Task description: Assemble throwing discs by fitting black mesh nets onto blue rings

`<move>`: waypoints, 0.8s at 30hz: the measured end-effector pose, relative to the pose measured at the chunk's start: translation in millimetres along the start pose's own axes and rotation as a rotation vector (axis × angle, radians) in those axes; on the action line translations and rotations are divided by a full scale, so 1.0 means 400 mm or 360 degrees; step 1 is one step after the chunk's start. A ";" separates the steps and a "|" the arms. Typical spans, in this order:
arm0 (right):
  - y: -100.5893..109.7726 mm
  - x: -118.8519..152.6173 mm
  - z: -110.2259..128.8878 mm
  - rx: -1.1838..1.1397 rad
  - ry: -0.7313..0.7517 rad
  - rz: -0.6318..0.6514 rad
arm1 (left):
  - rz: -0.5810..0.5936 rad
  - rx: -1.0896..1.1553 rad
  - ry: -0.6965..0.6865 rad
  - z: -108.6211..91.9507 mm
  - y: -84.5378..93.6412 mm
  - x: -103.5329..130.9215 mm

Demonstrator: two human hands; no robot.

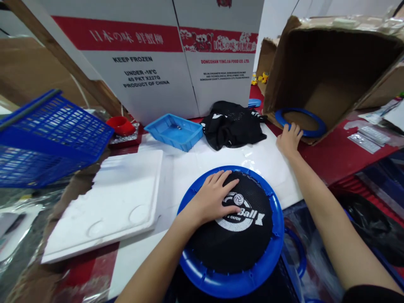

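A round blue frame (276,235) with black mesh (233,248) stretched across it lies at the table's front edge; white lettering and a ball emblem show on the mesh. My left hand (216,195) rests flat on it, fingers spread. At the right, my right hand (289,139) touches a thin blue ring (317,122) at the mouth of an open cardboard box (271,80); its fingertips lie over the ring's near left edge, and whether they grip it is hard to tell. Crumpled black mesh cloth (232,126) sits behind the round frame.
A light-blue tray (187,143) stands beside the black cloth. White foam (126,189) lies at the left, near a blue basket (41,143) and a red bowl (121,125). A large white carton (151,97) stands behind. More blue rings (299,248) are at the lower right.
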State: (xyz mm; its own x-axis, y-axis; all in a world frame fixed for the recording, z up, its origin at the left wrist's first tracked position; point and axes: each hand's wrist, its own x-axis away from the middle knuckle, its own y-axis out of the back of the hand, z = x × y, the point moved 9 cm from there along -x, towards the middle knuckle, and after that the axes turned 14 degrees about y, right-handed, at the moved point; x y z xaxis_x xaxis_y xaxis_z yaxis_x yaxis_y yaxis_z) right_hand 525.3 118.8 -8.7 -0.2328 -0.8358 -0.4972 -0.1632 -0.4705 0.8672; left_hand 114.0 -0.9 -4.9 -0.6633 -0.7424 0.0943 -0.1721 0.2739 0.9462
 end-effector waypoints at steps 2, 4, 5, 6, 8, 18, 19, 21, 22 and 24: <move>-0.014 -0.010 -0.026 -0.0024 -0.0061 0.0010 | 0.0014 -0.0003 -0.0007 0.002 -0.004 0.000; -0.039 -0.013 -0.058 -0.0068 -0.0209 0.0068 | 0.0019 -0.0010 0.0000 0.004 -0.006 -0.002; -0.049 -0.014 -0.065 -0.0077 -0.0251 0.0087 | 0.0015 -0.0015 0.0008 0.004 -0.005 -0.003; -0.053 -0.015 -0.067 -0.0071 -0.0263 0.0088 | 0.0004 -0.0020 0.0015 0.004 -0.004 -0.006; -0.047 -0.016 -0.058 -0.0038 -0.0225 0.0051 | -0.0031 -0.0024 0.0020 0.002 -0.001 -0.013; -0.048 -0.015 -0.003 -0.0206 -0.0002 0.0284 | -0.0197 0.0067 0.0234 0.104 0.075 -0.058; -0.045 -0.018 0.006 -0.0214 0.0020 0.0263 | -0.0225 0.0101 0.0261 0.103 0.099 -0.029; -0.035 -0.021 0.020 -0.0221 0.0045 0.0200 | -0.0309 0.0252 0.0295 0.077 0.132 0.064; -0.030 -0.022 0.026 -0.0222 0.0054 0.0170 | -0.0356 0.0384 0.0288 0.052 0.132 0.126; -0.019 -0.023 0.032 -0.0225 0.0063 0.0128 | -0.0335 0.0621 0.0243 -0.022 0.061 0.255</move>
State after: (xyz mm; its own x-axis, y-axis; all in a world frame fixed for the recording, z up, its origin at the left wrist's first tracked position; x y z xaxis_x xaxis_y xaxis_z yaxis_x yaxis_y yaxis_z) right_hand 516.6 133.7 -11.1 -0.2015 -0.8816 -0.4269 -0.0082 -0.4343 0.9007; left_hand 48.5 -75.1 30.6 -0.4747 -0.8800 -0.0153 -0.5718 0.2951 0.7654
